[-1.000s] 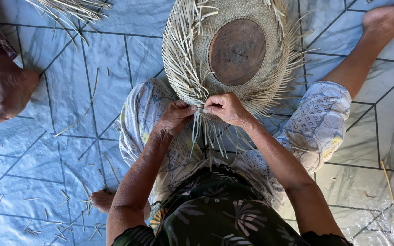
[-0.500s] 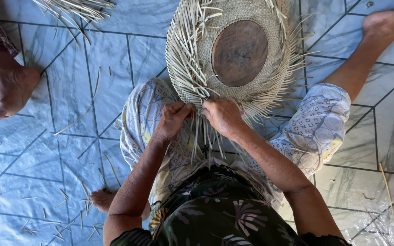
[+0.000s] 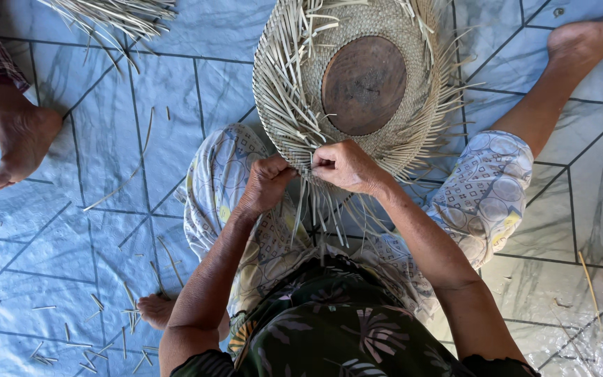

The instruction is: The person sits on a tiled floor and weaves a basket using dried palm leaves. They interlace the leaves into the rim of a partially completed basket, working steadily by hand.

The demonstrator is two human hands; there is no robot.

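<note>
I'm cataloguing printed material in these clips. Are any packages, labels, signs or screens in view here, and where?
None in view: only a half-woven straw hat on a round wooden block, worked by the left hand and right hand, over blue tarpaulin.

Bystander's foot and loose straw on a blue tarp

A bare foot (image 3: 19, 143) rests far left; a straw bundle (image 3: 116, 14) lies beyond it on the tarp (image 3: 57, 244).

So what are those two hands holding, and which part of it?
Both the left hand and the right hand pinch loose straw strands at the near edge of the round woven straw piece, beside its dark wooden disc.
</note>
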